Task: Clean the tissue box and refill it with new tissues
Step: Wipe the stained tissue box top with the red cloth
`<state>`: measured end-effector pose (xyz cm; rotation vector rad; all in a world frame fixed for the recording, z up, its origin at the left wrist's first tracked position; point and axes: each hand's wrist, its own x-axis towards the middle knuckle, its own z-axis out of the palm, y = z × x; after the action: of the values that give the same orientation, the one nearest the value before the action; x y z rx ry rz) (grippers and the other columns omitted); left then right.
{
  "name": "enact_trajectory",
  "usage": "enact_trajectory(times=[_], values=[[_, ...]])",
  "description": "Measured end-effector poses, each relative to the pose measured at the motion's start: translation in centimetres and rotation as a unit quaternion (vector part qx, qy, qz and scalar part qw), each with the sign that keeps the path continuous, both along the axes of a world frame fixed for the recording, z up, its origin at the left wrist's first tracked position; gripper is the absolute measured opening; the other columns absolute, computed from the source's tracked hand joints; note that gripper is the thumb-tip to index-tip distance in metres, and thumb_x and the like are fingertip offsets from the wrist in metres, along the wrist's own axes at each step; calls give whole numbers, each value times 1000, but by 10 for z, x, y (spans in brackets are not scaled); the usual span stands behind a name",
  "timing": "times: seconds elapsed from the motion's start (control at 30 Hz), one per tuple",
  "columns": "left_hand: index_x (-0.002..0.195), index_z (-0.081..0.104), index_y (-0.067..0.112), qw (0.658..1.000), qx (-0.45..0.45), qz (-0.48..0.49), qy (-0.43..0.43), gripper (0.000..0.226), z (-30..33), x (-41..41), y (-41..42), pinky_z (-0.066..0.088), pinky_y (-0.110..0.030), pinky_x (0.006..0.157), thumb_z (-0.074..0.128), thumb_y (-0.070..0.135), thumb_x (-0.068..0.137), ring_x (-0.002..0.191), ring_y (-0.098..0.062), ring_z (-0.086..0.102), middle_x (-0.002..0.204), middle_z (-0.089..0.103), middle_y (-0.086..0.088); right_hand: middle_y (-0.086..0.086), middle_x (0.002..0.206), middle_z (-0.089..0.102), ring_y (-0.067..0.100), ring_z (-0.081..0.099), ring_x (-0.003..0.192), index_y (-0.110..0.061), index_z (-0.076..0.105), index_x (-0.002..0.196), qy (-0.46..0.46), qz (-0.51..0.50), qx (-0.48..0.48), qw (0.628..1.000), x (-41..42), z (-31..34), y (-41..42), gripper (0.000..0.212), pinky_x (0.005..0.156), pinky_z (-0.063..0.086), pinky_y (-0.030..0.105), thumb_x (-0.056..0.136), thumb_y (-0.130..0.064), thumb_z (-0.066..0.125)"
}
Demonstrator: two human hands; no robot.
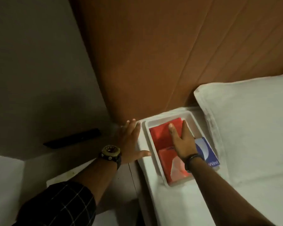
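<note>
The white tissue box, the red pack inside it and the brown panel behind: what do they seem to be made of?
The white tissue box looks like matte plastic or resin, with thick, smooth, rounded walls; I cannot tell which. The red pack seems thin glossy plastic film, since it creases and shines under the right hand. The brown panel looks like padded leatherette, judging by its stitched seams and soft sheen.

A white pillow (pixel 252 121) lies against the brown padded headboard (pixel 153 54).

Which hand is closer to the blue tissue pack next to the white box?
Right. The right hand presses flat on the red pack inside the white box, its edge touching the blue tissue pack. The left hand rests outside the box's far side.
</note>
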<state>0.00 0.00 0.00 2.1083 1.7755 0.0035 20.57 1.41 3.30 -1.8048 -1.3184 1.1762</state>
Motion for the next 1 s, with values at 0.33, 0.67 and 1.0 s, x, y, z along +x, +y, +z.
enact_trajectory(times=[0.33, 0.67, 1.0], values=[[151, -7, 7, 977, 16, -142, 155, 109, -83, 33, 67, -9, -38, 116, 15, 83, 77, 148, -28, -9, 160, -10, -14, 17, 162, -16, 39, -15, 148, -11, -4, 154, -261, -22, -195, 945, -30, -150, 102, 94, 115, 4, 62, 90, -61, 44], [151, -3, 5, 974, 35, -149, 168, 108, -93, 27, 61, -5, -42, 120, 14, 84, 79, 148, -28, -8, 160, -8, -14, 23, 162, -6, 44, -7, 148, -3, 5, 153, -296, -40, -147, 943, -45, -172, 97, 55, 116, 2, 60, 102, -17, 21], [146, -20, 8, 973, 63, -141, 171, 112, -96, 22, 72, -14, -38, 116, -1, 89, 70, 146, -28, -17, 156, -22, -12, 25, 150, 36, 39, 30, 141, 2, 39, 140, -181, -76, -94, 976, -12, -130, 108, 46, 115, 27, 44, 96, -10, 47]])
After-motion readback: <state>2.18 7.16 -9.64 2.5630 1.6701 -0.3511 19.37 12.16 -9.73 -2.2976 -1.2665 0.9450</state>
